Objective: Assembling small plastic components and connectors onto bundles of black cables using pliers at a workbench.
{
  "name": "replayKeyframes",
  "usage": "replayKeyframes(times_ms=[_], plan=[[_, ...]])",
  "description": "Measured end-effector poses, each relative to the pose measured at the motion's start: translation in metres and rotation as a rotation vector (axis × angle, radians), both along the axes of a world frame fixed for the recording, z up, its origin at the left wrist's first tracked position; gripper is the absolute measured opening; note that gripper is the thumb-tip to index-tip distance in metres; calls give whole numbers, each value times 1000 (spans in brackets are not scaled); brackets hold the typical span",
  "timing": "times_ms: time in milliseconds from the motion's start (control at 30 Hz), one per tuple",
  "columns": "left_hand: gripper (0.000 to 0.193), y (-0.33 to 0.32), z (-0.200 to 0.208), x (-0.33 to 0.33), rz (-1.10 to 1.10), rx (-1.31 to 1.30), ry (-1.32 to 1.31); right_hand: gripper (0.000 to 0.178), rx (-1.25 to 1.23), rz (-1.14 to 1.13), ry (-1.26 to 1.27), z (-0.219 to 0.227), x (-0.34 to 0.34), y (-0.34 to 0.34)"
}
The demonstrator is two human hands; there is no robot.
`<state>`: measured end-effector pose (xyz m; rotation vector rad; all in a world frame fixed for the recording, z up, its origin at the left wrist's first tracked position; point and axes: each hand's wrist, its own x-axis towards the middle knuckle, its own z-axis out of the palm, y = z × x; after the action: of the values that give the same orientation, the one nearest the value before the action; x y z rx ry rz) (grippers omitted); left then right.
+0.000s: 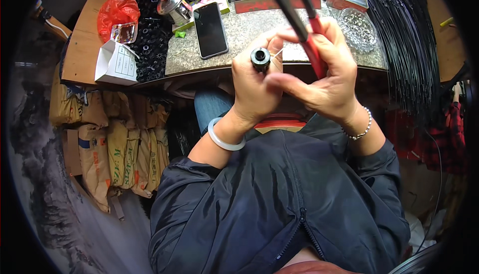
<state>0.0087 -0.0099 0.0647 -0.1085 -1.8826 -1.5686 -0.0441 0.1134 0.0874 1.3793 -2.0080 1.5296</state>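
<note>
My left hand [252, 87] is closed around a black cylindrical part [260, 59] whose round, hollow end faces up. A thin pale pin or wire [278, 53] sticks out beside that part, near the fingertips of both hands. My right hand [334, 74] grips a pair of pliers [314, 49] with red on the near portion and two long black arms that run out past the top edge. The right thumb reaches toward the black part; whether it touches is hard to tell. Both hands are held above the near edge of the workbench [184, 59].
A phone [210, 29] lies left of centre, near a lidded metal container [174, 7] and a red plastic bag [119, 14]. A white box [116, 62] stands at the left edge. To the right are a clear dish of small metal pieces [357, 28] and long black rods [404, 39].
</note>
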Motion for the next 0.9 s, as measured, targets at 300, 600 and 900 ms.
replayKeyframes(times_ms=[300,600,900], plan=[[23,-35,-2,12,129,289,-168,20,200,-81,151,4,-6,39],[26,-31,-5,3,103,210,-177,37,527,-299,651,28,1,60],[22,-23,-3,5,65,211,-151,23,518,-298,824,26,3,62]])
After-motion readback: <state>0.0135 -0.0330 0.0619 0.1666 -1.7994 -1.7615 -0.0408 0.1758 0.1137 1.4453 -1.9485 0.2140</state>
